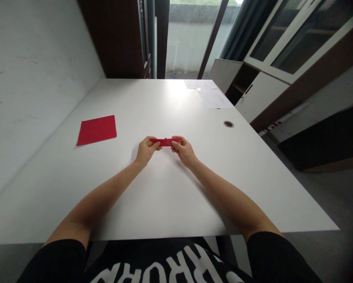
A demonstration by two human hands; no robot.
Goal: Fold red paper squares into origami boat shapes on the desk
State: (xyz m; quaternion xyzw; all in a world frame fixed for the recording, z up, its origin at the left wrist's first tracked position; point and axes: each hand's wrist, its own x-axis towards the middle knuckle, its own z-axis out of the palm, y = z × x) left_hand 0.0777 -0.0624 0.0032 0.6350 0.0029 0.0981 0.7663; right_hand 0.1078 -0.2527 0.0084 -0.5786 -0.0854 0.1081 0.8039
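A black T-shirt (164, 267) printed with white lettering is seen nearest the camera, and two black sleeves (55, 261) are seen at 7 and 5 o'clock, with two bare forearms (99, 202) extended from them across a white desk (61, 188). Clock directions are taken from the hands, with 12 o'clock pointing away from the wearer. One narrow red paper strip (165, 142) is gripped crosswise between the two hands. Its left end is pinched by the closed fingers and thumb of the left hand (147, 151), and its right end by those of the right hand (185, 152). The strip is positioned at 12 o'clock from the hands, at the fingertips; whether it touches the desk cannot be told. One red paper square (96, 130) is laid flat at 10 o'clock, well apart from both hands, near the wall (32, 98). Two overlapping white paper sheets (214, 98) are placed at 1 o'clock on the far edge of the desk, and one round cable grommet (228, 124) is set into the desktop at 2 o'clock. One white cabinet (261, 96) stands beyond the desk at 2 o'clock, and one glazed door (188, 39) is seen at 12 o'clock.
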